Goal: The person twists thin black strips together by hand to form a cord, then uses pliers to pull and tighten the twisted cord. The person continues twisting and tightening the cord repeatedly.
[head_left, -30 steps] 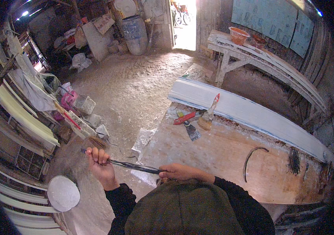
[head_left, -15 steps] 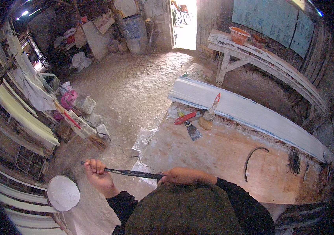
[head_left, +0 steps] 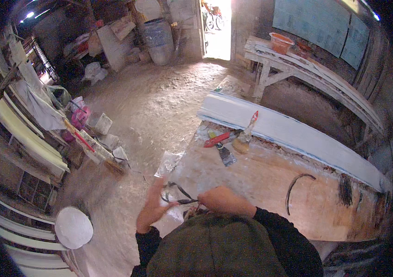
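Dim, cluttered workshop with a dirt floor (head_left: 159,106), daylight at the open doorway (head_left: 217,27), a barrel (head_left: 159,39) beside it. Wide plank bench (head_left: 270,184) at the right, smeared and dusty, with a long white board (head_left: 293,131) along its far edge. On the bench: a red-handled tool (head_left: 218,139), a putty knife (head_left: 225,154), a brush (head_left: 245,136) and a curved dark strip (head_left: 295,189) (well apart from the hands).

Close in, at the near left corner of the bench: right hand (head_left: 224,201) clenched on one end of a thin dark wire (head_left: 178,196), bent into a loop. Left hand (head_left: 152,210) open, fingers spread and blurred, touching or just beside the loop; whether gripping it, cannot tell. Crumpled plastic sheet (head_left: 168,164) just beyond the hands, hanging off the bench corner.

For bending the wire well, probably: steady hold at the right grip, left fingers closing near the bend, not far out, so the curve forms evenly without kinking; slow pressure, wire end kept away from the face.
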Motion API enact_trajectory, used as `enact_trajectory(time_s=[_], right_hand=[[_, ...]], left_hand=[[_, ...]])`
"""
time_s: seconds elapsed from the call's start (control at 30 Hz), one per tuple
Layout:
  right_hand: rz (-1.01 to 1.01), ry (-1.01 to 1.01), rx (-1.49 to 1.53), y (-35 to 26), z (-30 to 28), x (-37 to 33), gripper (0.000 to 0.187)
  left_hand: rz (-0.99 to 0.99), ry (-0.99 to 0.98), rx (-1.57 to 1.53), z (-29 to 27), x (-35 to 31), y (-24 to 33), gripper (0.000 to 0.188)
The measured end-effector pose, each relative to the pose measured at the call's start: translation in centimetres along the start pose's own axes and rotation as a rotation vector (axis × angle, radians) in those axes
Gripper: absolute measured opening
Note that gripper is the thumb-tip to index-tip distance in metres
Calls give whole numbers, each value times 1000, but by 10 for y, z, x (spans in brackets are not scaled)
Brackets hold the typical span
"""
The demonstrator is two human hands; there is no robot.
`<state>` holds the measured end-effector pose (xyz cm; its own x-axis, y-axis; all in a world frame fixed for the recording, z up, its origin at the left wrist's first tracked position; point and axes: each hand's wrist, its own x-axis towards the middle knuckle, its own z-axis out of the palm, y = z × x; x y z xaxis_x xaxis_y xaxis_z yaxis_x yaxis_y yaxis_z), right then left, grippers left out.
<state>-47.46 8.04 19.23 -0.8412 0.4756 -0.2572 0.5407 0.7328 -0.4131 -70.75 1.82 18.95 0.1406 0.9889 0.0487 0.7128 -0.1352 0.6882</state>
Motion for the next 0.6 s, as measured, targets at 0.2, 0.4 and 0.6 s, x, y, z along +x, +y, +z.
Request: enact_trajectory(time_s=[0.2, 0.4, 0.6], right_hand=[[-129, 108, -92, -1, 12, 7, 14], [3, -4, -52, -8, -21, -3, 23], [-7, 98, 80, -1, -19, -10, 27]], left_hand=[[121, -547, -227, 58, 25, 9, 46], [23, -460, -199, 46, 19, 32, 41], [8, -421, -213, 37, 19, 42, 34]])
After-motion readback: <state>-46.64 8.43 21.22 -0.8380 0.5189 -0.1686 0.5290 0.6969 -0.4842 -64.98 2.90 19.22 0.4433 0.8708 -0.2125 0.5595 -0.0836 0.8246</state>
